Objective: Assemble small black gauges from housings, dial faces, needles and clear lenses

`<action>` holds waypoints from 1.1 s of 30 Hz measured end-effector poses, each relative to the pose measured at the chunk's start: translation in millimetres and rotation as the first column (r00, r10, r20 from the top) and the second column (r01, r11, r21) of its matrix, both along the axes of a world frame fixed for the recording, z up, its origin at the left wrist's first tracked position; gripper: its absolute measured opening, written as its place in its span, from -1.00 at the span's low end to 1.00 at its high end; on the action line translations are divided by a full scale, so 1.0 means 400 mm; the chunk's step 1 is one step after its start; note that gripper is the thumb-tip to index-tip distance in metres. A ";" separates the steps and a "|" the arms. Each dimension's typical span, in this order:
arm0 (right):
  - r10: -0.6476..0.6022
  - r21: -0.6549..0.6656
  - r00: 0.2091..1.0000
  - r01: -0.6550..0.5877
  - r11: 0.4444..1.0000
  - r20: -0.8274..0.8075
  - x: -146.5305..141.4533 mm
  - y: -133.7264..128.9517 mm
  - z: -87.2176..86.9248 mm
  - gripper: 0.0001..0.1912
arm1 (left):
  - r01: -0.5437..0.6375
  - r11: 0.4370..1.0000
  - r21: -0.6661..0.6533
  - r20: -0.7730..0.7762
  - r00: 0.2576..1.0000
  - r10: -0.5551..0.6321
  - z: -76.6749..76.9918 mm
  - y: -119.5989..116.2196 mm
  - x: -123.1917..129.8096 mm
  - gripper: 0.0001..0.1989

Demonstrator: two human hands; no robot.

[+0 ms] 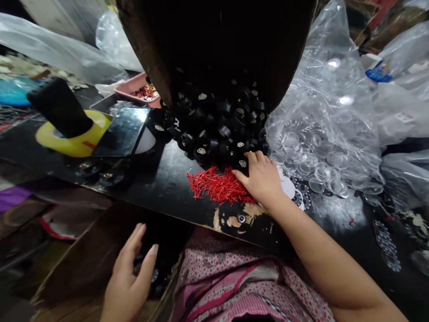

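My right hand (263, 179) reaches to the front of a heap of round black parts (217, 129), fingertips at the heap's edge and thumb apart over a pile of small red pieces (219, 185). Whether it touches a black part is hard to make out. My left hand (132, 268) hangs below the table's front edge, over an open cardboard box (73, 264) with dark parts inside. Its fingers and thumb are spread, with nothing between them. White discs and patterned rings (298, 192) lie just right of my right wrist. One small round part (241, 218) rests at the table edge.
A large dark container (217, 40) stands tipped behind the black parts. Clear round covers (318, 165) spill from a plastic bag at right. At left are a phone (122, 132), a yellow tape roll (47, 138) and a pink tray (130, 87).
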State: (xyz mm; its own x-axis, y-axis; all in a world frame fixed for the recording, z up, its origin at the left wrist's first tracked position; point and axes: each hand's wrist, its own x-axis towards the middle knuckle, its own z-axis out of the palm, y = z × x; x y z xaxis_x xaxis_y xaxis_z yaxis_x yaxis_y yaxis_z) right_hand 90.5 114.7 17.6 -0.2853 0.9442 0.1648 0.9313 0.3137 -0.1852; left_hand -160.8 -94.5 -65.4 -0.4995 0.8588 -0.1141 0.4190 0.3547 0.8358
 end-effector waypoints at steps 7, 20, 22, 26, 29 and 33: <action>0.008 0.044 0.990 -0.002 0.999 -0.141 0.016 -0.010 0.004 -0.51 | 0.062 0.987 0.151 0.428 0.895 -0.122 0.120 0.081 0.180 -0.64; 0.129 -0.170 0.910 -0.210 0.963 -0.393 0.134 -0.224 0.014 -0.58 | 0.201 0.978 -0.050 0.974 0.225 0.004 0.139 0.184 0.304 -0.57; -0.056 -0.180 0.981 0.022 0.983 -0.187 0.181 -0.193 -0.003 -0.57 | 0.181 0.982 -0.043 0.974 0.225 0.001 0.142 0.176 0.315 -0.53; -0.150 -0.192 0.981 0.124 0.974 -0.126 0.228 -0.155 -0.030 -0.67 | 0.135 0.990 -0.047 0.972 0.236 0.014 0.148 0.169 0.335 -0.56; -0.242 -0.269 0.887 0.141 0.953 -0.392 0.238 -0.154 -0.034 -0.89 | 0.091 0.996 -0.026 0.976 0.216 0.006 0.145 0.170 0.341 -0.67; -0.366 -0.456 0.609 0.007 0.890 -0.704 0.223 -0.174 -0.024 -0.81 | 0.083 0.997 -0.008 0.990 0.138 -0.004 0.143 0.174 0.347 -0.68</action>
